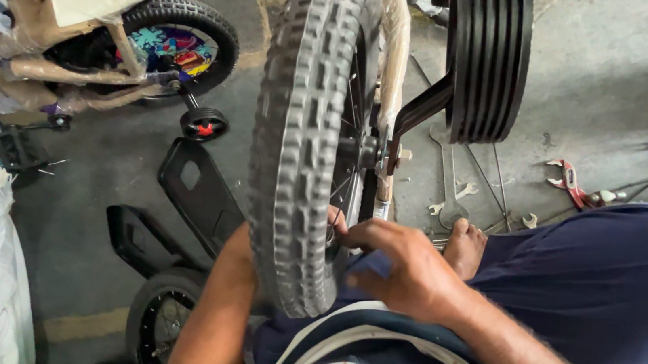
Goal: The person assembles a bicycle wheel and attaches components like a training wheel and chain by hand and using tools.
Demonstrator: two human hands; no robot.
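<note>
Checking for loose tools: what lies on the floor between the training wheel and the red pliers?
Head view: bare concrete separates the training wheel from the red pliers.

Soft even daylight (edges slightly warped)

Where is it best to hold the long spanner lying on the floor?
Probably by the middle of its shaft, reaching down from above. The spanner lies flat on the concrete floor, its shaft bare, while the stabiliser wheel overhangs its far end.
</note>
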